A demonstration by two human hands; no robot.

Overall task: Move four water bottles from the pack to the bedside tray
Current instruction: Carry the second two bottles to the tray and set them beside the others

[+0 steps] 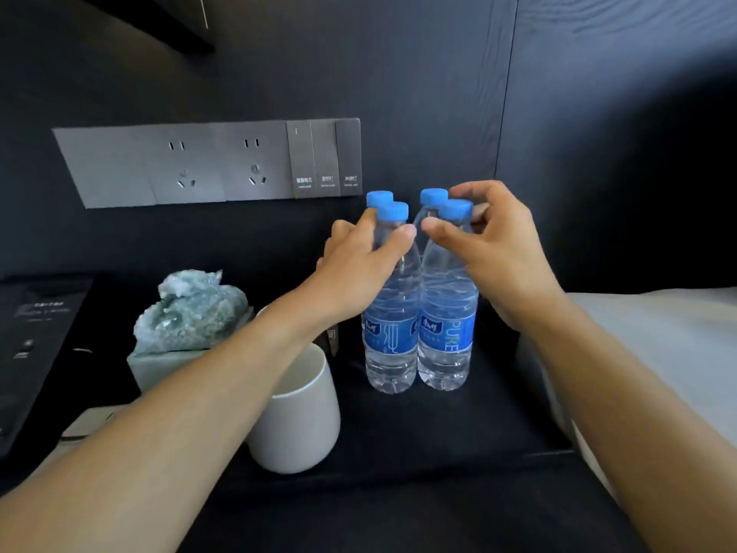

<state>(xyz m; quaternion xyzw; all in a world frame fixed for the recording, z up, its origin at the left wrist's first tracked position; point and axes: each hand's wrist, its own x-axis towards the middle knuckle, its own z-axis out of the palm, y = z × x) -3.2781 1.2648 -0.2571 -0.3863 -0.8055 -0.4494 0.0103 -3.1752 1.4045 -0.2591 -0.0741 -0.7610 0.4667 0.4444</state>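
Both forearms reach in from the near edge. The left grip (359, 265) curls round the shoulder of the near-left bottle (393, 333). The right grip (490, 249) pinches the neck of the near-right bottle (448, 333), thumb in front and fingers behind. Four blue-capped bottles stand upright in a tight square on the dark bench (418, 433), right of one white cup (303, 413). The far-left bottle (379, 198) and far-right bottle (434, 196) show little beyond their caps.

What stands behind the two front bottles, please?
Two back bottles: only their blue caps and a little neck show. Their bodies are mostly covered by the front bottles and by the left hand and right hand.
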